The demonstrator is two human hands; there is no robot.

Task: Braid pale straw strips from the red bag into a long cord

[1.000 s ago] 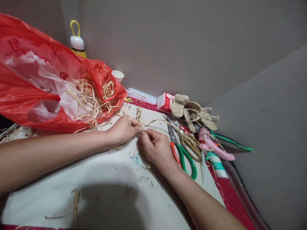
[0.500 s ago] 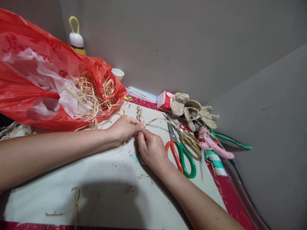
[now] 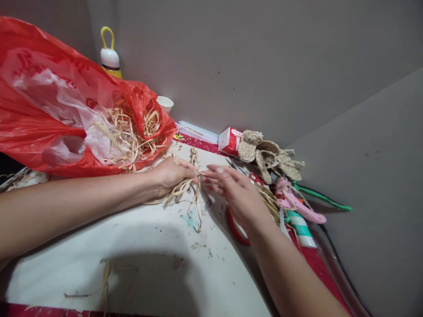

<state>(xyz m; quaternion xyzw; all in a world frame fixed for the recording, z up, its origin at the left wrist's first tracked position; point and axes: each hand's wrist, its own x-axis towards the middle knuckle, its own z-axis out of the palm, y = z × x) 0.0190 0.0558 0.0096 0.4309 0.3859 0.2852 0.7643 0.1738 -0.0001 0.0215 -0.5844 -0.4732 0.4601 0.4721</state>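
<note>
My left hand [image 3: 175, 174] is closed in a pinch on a braided straw cord [image 3: 194, 155]. The braid stands out past the fingertips, while loose straw strands [image 3: 180, 190] hang below them onto the table. Just to the right, my right hand [image 3: 233, 187] has its fingers stretched out toward the left fingertips, close to the strands and slightly blurred. Whether a strand lies between its fingers I cannot make out. Under the right wrist, scissors show a red handle loop [image 3: 237, 229]; the rest is mostly covered by the hand.
A red plastic bag [image 3: 66, 145] of dry straw lies at the left. Behind it stand a yellow-and-white bottle [image 3: 110, 59] and a white cup [image 3: 165, 104]. A tissue pack [image 3: 229, 140], woven straw pieces [image 3: 264, 152], a pink glue gun [image 3: 297, 202] and green-handled pliers [image 3: 324, 196] sit at the right.
My right hand has let its pinch go, moved right and up, and straightened its fingers, now covering much of the scissors. Loose strands have come into view below my left hand, which stays pinched.
</note>
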